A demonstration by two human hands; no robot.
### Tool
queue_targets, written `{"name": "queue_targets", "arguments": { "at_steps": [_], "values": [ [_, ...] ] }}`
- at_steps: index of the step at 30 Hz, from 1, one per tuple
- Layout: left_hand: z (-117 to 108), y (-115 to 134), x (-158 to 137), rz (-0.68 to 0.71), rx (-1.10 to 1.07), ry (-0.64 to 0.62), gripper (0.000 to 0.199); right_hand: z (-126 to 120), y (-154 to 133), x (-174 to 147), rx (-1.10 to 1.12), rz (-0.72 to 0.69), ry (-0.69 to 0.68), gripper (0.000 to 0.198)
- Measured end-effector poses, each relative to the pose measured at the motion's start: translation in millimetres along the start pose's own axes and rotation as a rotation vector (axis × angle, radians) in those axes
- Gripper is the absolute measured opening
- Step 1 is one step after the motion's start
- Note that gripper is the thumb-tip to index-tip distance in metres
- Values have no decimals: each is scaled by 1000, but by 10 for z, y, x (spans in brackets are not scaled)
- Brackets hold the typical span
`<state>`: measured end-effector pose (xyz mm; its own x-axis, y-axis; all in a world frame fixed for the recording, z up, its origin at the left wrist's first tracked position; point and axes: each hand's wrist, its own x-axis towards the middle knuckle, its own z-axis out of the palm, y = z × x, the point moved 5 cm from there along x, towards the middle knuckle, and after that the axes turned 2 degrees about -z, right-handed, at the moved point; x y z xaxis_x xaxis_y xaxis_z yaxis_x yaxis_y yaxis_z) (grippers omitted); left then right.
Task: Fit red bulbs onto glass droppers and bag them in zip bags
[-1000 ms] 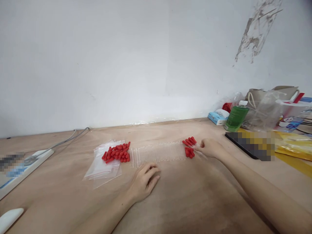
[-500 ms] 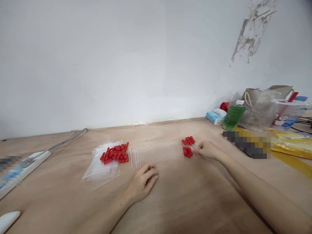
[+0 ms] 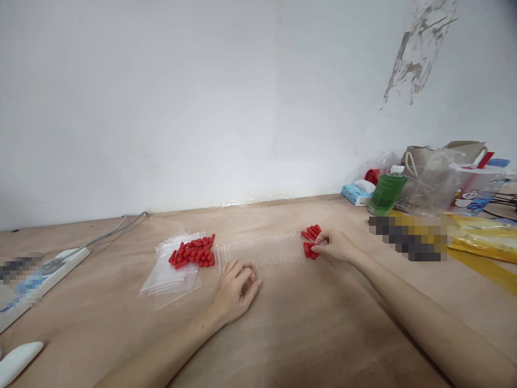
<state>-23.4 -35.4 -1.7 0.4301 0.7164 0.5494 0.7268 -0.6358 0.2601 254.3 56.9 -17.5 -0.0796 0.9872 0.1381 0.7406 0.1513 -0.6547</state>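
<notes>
Thin clear tubes (image 3: 260, 250) lie side by side in a long row on the table. A pile of red rubber bulbs (image 3: 194, 253) rests at the row's left end, partly on clear zip bags (image 3: 167, 272). At the right end, my right hand (image 3: 335, 246) is pinched at a small cluster of red bulbs (image 3: 308, 250); its fingertips partly cover one bulb. Just above this cluster lie several red-bulbed droppers (image 3: 311, 232), their stems hidden by the hand. My left hand (image 3: 238, 291) rests below the tubes, loosely curled, thumb apart, holding nothing.
A green bottle (image 3: 388, 191), a blue tissue pack (image 3: 358, 192) and a plastic cup (image 3: 470, 188) stand at the back right. Yellow packaging (image 3: 480, 237) lies before them. On the left are a white power strip (image 3: 60, 269) with a grey cable and a white object (image 3: 20, 361).
My right hand has shifted left, from the stems of the upper droppers to the lower red bulbs. My left hand has moved slightly up toward the tubes.
</notes>
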Motion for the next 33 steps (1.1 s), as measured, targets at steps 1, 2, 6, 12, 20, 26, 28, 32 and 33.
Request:
{"name": "queue_targets", "arguments": {
  "at_steps": [1,2,6,12,20,26,28,32,33],
  "values": [
    [1,-23,62,-22,15,-13,11,10,30,4,50,38,-8,14],
    [4,-59,141,-52,34,-26,11,15,55,6,109,74,-20,13],
    [69,-278,565,-175,131,-178,27,-47,59,1,335,157,-39,13],
    [255,-551,901,-191,148,-720,110,-175,1,-10,312,194,34,15],
    [301,-646,782,-148,176,-812,127,-110,121,62,129,180,147,8],
    [326,-651,742,-133,111,-714,116,-102,154,76,73,146,140,14],
    [326,-653,737,-142,95,-688,112,-83,153,78,74,131,124,15],
    [305,-645,748,-132,77,-623,107,-60,178,86,79,140,140,15],
    [296,-639,756,-121,79,-602,106,-59,189,88,80,149,155,16]
  ]
}}
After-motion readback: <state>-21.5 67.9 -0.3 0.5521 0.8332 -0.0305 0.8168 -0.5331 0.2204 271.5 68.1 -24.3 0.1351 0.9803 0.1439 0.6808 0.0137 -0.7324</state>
